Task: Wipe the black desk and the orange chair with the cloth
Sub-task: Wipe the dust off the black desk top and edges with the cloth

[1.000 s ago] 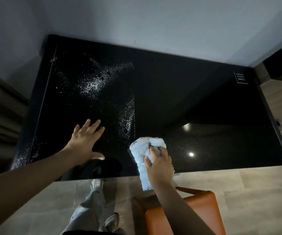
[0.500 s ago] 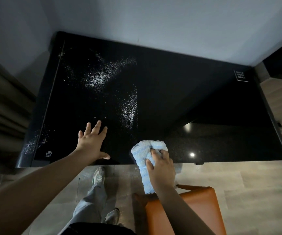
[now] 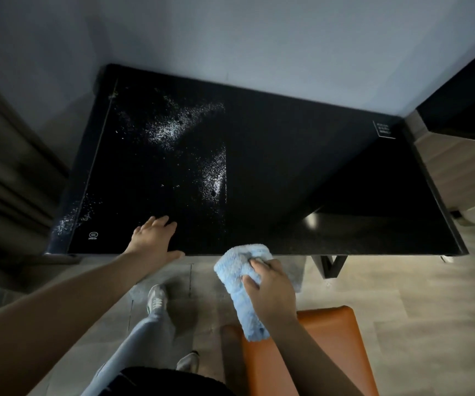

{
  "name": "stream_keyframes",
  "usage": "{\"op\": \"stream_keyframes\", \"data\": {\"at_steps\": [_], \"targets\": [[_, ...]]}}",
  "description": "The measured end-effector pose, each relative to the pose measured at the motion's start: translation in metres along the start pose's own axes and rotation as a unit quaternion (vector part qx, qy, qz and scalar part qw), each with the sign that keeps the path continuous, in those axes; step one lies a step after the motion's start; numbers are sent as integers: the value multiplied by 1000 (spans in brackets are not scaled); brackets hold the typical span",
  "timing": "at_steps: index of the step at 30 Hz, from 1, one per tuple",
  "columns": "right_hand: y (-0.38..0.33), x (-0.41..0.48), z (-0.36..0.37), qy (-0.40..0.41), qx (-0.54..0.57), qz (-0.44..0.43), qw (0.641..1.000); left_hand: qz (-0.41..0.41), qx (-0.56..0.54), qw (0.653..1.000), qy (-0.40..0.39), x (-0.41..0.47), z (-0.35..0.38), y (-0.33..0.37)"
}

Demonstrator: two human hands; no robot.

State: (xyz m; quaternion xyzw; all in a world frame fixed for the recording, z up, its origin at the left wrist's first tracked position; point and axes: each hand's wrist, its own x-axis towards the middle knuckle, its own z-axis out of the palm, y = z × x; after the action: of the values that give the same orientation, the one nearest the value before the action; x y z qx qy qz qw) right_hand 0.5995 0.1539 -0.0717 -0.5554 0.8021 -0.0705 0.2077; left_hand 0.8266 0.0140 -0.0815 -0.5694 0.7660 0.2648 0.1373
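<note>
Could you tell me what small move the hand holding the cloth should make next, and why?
Probably bring the right hand forward and to the left, so the blue cloth lands on the black desk at the white powder streak. The cloth now hangs at the desk's near edge, the powder is unwiped, and the left hand lies flat on the desktop as a brace.

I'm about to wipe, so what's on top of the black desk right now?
On the black desk: white powdery specks across its left half, and the left hand at the front edge. Whatever lies beneath that hand is covered. The blue cloth is off the front edge.
</note>
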Motion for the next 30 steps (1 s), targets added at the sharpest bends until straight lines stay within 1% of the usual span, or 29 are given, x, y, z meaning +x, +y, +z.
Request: {"op": "stream_keyframes", "data": {"at_steps": [8, 13, 17, 23, 27, 30], "targets": [[-31, 20, -34, 53, 46, 16, 997, 15, -24, 999, 23, -7, -33, -20], [-72, 67, -47, 71, 46, 28, 996, 25, -19, 999, 33, 15, -72, -50], [-111, 108, -50, 82, 70, 32, 994, 35, -20, 998, 50, 37, -99, -81], [-153, 157, -52, 98, 92, 45, 990, 49, -13, 998, 31, 70, -125, -110], [-160, 189, -60, 94, 91, 44, 991, 48, -10, 999, 10, 92, -135, -114], [-159, 223, -67, 100, 90, 40, 990, 41, 0, 999, 12, 114, -140, -112]]}}
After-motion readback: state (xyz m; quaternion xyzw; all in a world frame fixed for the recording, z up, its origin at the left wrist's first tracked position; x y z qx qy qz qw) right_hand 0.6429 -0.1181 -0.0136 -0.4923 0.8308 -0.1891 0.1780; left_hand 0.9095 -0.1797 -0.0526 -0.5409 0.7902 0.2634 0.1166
